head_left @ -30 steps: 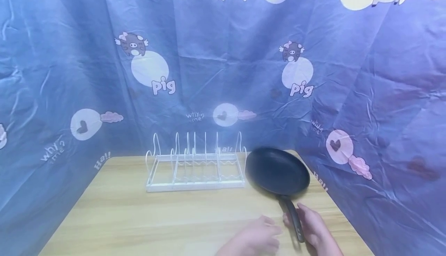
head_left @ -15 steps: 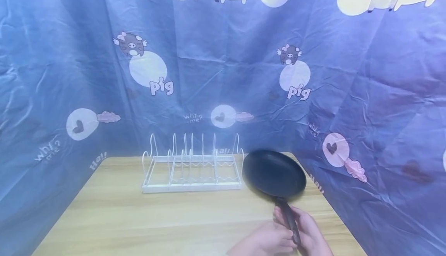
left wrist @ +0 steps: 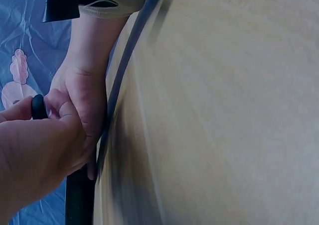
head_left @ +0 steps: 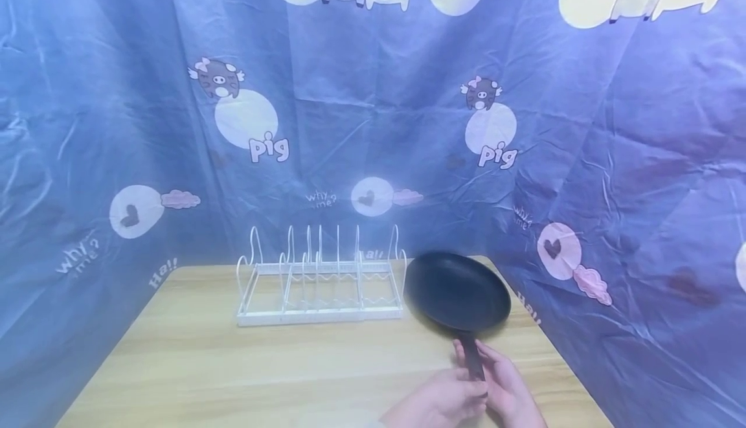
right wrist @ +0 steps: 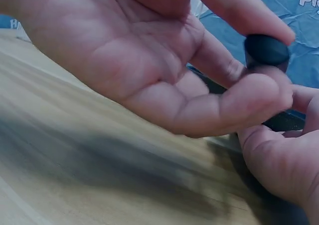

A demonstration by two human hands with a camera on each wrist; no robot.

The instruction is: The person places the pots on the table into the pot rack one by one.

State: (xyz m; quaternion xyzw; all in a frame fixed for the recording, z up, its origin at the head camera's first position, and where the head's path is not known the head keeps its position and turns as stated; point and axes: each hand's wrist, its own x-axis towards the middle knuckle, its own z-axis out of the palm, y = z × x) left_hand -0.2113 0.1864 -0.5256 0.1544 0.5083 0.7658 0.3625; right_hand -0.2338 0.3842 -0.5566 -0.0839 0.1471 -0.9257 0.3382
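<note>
A black frying pan (head_left: 457, 292) lies on the right side of the wooden table (head_left: 233, 363), its handle (head_left: 471, 358) pointing toward me. Both hands meet on that handle. My left hand (head_left: 445, 401) wraps it from the left, and my right hand (head_left: 509, 390) holds it from the right. In the right wrist view, the right hand (right wrist: 149, 51) pinches the handle's round end (right wrist: 266, 50) between thumb and fingers, with the left hand (right wrist: 284, 160) just below. The left wrist view shows the left hand (left wrist: 30, 155) curled by the handle end (left wrist: 38, 106), touching the right hand (left wrist: 79, 100).
A white wire rack (head_left: 320, 279) with upright dividers stands just left of the pan, near the table's back edge. Blue printed cloth (head_left: 373, 123) hangs behind and on both sides. The table's right edge (head_left: 559, 363) runs close to the hands.
The hands lay apart on either side of the handle a second ago; both have since closed on it and slid toward the pan. The pan has barely shifted.
</note>
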